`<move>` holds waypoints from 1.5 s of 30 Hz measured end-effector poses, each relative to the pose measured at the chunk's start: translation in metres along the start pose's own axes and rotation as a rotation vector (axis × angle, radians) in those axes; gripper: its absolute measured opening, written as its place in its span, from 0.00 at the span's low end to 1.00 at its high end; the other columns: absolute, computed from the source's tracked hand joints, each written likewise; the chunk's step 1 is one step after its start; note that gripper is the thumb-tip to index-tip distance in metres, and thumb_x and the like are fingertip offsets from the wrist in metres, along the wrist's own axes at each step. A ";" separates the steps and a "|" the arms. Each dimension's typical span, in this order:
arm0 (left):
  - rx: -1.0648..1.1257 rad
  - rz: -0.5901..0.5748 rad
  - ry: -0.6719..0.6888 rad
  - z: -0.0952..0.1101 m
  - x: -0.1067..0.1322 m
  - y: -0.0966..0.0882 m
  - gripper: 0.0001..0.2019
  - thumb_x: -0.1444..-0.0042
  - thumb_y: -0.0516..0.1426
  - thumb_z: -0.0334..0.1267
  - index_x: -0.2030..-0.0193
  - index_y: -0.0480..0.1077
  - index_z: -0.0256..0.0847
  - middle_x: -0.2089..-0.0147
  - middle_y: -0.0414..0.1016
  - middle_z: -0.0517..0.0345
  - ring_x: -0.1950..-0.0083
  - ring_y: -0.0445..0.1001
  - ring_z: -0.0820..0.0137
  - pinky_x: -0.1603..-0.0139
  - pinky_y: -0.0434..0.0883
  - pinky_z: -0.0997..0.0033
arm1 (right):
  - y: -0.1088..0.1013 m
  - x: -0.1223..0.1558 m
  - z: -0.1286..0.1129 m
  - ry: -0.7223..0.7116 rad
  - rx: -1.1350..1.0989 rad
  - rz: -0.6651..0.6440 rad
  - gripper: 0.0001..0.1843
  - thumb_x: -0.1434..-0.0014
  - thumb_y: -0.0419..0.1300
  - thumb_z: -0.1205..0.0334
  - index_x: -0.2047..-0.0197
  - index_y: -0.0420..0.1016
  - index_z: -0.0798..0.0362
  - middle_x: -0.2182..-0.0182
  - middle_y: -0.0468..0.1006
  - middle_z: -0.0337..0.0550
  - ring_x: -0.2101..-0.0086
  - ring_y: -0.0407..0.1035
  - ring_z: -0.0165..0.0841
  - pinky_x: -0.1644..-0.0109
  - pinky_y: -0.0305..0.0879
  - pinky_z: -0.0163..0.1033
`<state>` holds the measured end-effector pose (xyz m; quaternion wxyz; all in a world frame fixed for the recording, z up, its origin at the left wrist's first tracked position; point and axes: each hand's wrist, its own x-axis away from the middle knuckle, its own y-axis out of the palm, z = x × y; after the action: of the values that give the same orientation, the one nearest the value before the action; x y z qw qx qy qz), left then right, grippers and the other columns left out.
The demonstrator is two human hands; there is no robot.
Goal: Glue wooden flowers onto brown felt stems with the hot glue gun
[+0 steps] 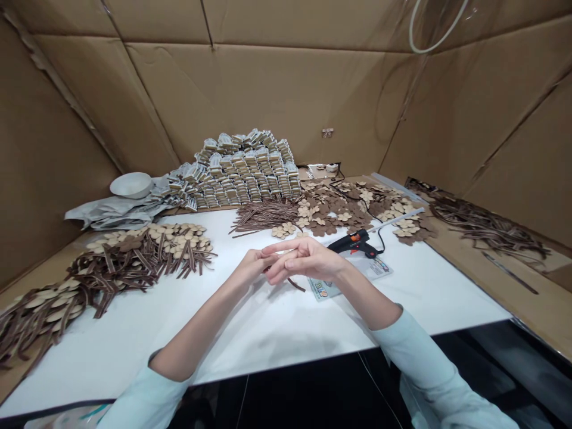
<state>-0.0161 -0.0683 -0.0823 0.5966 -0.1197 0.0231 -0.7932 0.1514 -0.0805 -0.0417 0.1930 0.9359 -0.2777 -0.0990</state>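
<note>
The person's two bare hands meet just below the middle of the frame, above a white table (268,333). The left hand (250,266) comes in from the lower left, its fingers drawn together. The right hand (308,260) reaches over from the lower right, its long fingers laid across the left fingertips. A thin brown strip (295,284) pokes out beneath them and runs down to the right, its upper end hidden by the fingers. I can't tell whether either hand is actually pinching it, or whether the hands are clenched on anything else.

Just right of the hands, a black glue gun (355,243) with an orange trigger lies on the table, and its cable (382,240) curls behind it. A printed card (353,278) sits under the right wrist. Beyond them, a heap of brown and pale wooden flower cutouts (339,208) spreads across the far right of the table, beside a bundle of brown strips (263,215). Packaged pieces (243,170) are stacked high at top center. A white bowl (131,185) rests at upper left on crumpled grey plastic (111,211). More strips and cutouts (138,250) trail toward the lower left.
</note>
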 end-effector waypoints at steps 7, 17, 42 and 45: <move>-0.009 -0.029 0.004 0.008 0.006 0.002 0.15 0.59 0.58 0.45 0.72 0.74 0.33 0.78 0.73 0.55 0.75 0.67 0.71 0.75 0.61 0.74 | 0.004 -0.005 0.004 0.007 0.080 0.207 0.23 0.60 0.67 0.62 0.58 0.74 0.60 0.72 0.79 0.48 0.70 0.74 0.34 0.66 0.71 0.39; -0.046 -0.011 -0.011 0.019 0.010 0.004 0.11 0.64 0.55 0.43 0.84 0.70 0.37 0.88 0.61 0.61 0.81 0.53 0.77 0.80 0.49 0.74 | 0.004 -0.008 0.005 -0.031 0.229 0.509 0.20 0.68 0.69 0.61 0.68 0.75 0.60 0.79 0.78 0.43 0.76 0.72 0.31 0.71 0.69 0.35; 0.041 -0.020 -0.030 0.020 0.010 0.005 0.12 0.64 0.58 0.44 0.83 0.70 0.35 0.83 0.65 0.61 0.79 0.55 0.77 0.76 0.52 0.75 | 0.000 -0.009 0.005 -0.107 0.222 0.422 0.18 0.59 0.65 0.62 0.63 0.70 0.57 0.79 0.76 0.39 0.78 0.70 0.27 0.73 0.64 0.33; 0.013 -0.008 -0.040 0.020 0.010 0.005 0.12 0.64 0.58 0.45 0.82 0.72 0.35 0.83 0.66 0.60 0.79 0.56 0.77 0.76 0.52 0.75 | -0.002 -0.007 0.005 -0.085 0.276 0.491 0.20 0.63 0.67 0.65 0.63 0.71 0.58 0.79 0.77 0.40 0.79 0.70 0.29 0.73 0.64 0.34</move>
<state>-0.0100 -0.0770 -0.0623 0.5947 -0.1316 0.0056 -0.7931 0.1449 -0.0766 -0.0463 0.0701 0.8530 -0.5149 -0.0494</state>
